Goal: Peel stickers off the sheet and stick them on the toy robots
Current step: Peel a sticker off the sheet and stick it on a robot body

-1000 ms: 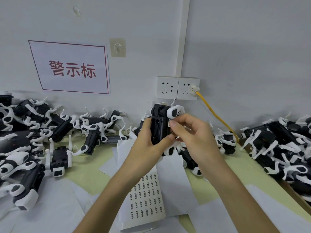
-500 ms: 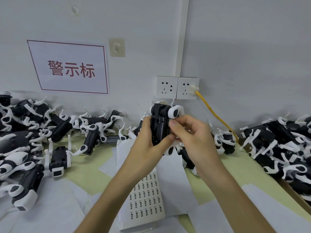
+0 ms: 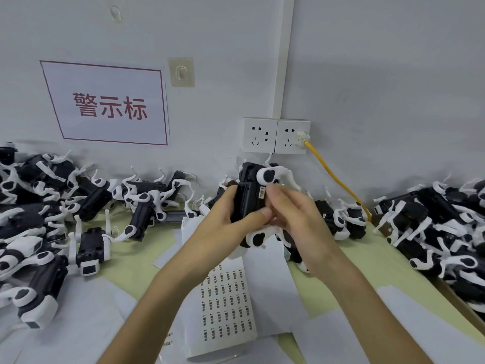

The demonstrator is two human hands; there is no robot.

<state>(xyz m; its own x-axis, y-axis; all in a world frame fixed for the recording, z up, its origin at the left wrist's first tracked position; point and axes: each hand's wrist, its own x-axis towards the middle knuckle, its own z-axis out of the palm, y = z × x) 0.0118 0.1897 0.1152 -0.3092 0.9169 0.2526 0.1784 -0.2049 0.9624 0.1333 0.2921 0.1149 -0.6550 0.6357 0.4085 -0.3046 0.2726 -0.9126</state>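
My left hand (image 3: 225, 224) grips a black and white toy robot (image 3: 253, 190) held up over the table, belly side toward me. A small white sticker (image 3: 261, 192) sits on the robot's black body just under its white leg joint. My right hand (image 3: 291, 214) is at the robot's right side, its fingers curled and its fingertips touching the body beside the sticker. The sticker sheet (image 3: 225, 303), printed with rows of small labels, lies flat on the table below my hands.
Piles of black and white toy robots lie at the left (image 3: 39, 219), along the wall (image 3: 147, 203) and at the right (image 3: 435, 227). White backing papers (image 3: 65, 324) cover the green table (image 3: 372, 264). A yellow cable (image 3: 336, 179) runs from the wall socket (image 3: 291, 136).
My right fingertips slid down off the sticker, which now shows on the robot's body. The robot stayed in my left hand, raised slightly.
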